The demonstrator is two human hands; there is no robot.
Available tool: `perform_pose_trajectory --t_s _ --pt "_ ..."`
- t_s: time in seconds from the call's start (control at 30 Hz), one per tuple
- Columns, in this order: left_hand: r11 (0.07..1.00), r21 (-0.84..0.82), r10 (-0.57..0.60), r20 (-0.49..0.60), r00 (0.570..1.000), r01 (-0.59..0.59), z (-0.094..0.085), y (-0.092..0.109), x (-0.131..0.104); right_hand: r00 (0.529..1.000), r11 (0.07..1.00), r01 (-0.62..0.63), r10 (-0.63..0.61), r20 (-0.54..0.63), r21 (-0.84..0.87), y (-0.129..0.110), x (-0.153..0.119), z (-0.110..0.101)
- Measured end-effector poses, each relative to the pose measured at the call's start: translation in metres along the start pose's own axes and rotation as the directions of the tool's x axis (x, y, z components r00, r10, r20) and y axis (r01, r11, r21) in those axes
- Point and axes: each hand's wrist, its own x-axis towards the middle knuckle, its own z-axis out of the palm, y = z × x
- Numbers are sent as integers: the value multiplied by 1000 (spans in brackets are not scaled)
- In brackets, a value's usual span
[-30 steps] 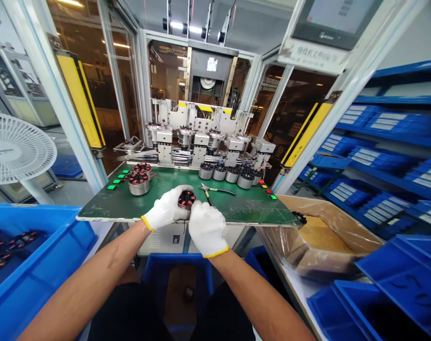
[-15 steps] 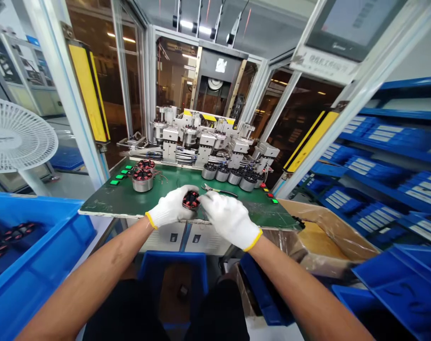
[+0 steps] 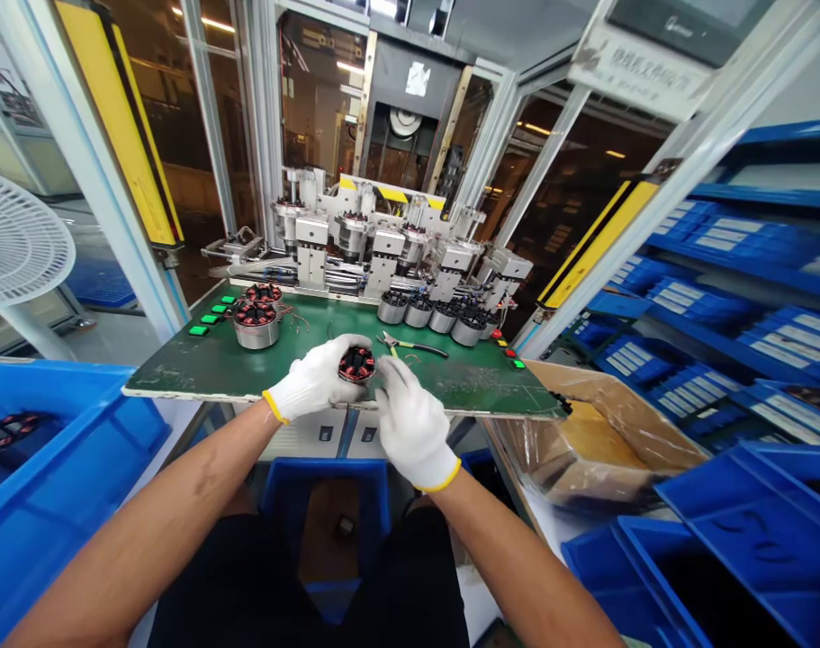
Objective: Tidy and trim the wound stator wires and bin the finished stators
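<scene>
My left hand [image 3: 320, 378], in a white glove, is wrapped round a wound motor core [image 3: 356, 364] with red coils, over the front edge of the green tabletop [image 3: 294, 355]. Close to the core's right side is my right hand [image 3: 413, 418], also gloved, its fingers bent together; whether they pinch anything is too small to tell. Pliers [image 3: 416, 347] with dark and green handles lie just behind my right hand. Two wound cores in silver rings [image 3: 256, 326] stand at the back left, loose wires beside them.
Several silver motor parts [image 3: 442, 317] line the back right, before a metal fixture [image 3: 382, 247]. Green buttons [image 3: 209, 319] sit at the left edge. A blue bin [image 3: 65, 387] stands left, a cardboard box [image 3: 602, 432] right, and another blue bin [image 3: 375, 477] below.
The view has tilted down and shifted. My right hand has drawn back a little toward me and turned more upright beside the core, while my left hand keeps its hold.
</scene>
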Motion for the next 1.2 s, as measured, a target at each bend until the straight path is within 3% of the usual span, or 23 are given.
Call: perform_pose_trajectory --t_s 0.07,0.13,0.23,0.3,0.37,0.43,0.5,0.57,0.6,0.67,0.7,0.73,0.8,0.87,0.93,1.03,1.07,1.1,1.17,1.2 --pt "1000 -24 20 -7 1000 -20 0 -1 0 999 952 33 -39 -15 -305 -2 4 2" --pt "999 -31 22 -15 1000 -22 0 -1 1 1000 918 27 -23 15 -396 -3 11 3" --pt "999 -37 28 -8 1000 -29 1 -2 2 973 993 -117 109 204 31 -3 22 3" --pt "998 -44 45 -5 999 -45 1 -3 3 906 913 -282 152 394 296 0 27 3" --pt "997 -53 61 -5 998 -61 0 -2 3 841 843 -377 138 524 384 5 28 3" --pt "995 -65 73 0 997 -73 -5 0 2 836 824 -383 117 536 418 12 26 -1" --pt "991 -102 92 41 995 -87 -10 3 -1 913 896 -253 96 397 366 19 23 -11" --pt "981 -174 102 91 991 -85 -15 6 -3 977 997 20 -36 212 78 21 22 -27" --pt "975 -211 100 105 989 -76 -17 8 -3 971 977 174 -150 188 -121 19 23 -35" --pt "965 -256 77 102 992 -49 -17 10 -3 893 812 436 -336 300 -389 10 28 -49" --pt "964 -263 65 88 994 -40 -16 11 -2 849 744 515 -374 373 -425 5 32 -53" --pt "964 -263 57 78 995 -35 -14 11 -1 827 734 542 -381 413 -409 -1 37 -54" --pt "964 -262 52 72 996 -31 -12 11 0 877 897 372 -257 405 -237 -7 49 -49" --pt "965 -261 49 75 996 -28 -11 10 1 910 999 27 -18 413 -16 -5 59 -37" --pt "967 -254 35 79 996 -14 -11 9 2 863 952 -264 162 479 153 3 59 -23" --pt "970 -243 18 79 997 2 -12 8 2 776 751 -543 278 566 375 14 39 -11" --pt "971 -240 21 78 997 -1 -12 8 2 791 703 -556 285 541 443 16 29 -10" --pt "972 -235 30 72 997 -12 -11 7 2 849 724 -489 268 455 486 16 20 -10" --pt "975 -214 69 46 997 -58 -8 6 3 981 916 -155 98 169 370 12 6 -10" --pt "976 -200 90 33 995 -81 -6 5 4 999 979 0 -11 52 202 9 2 -10"
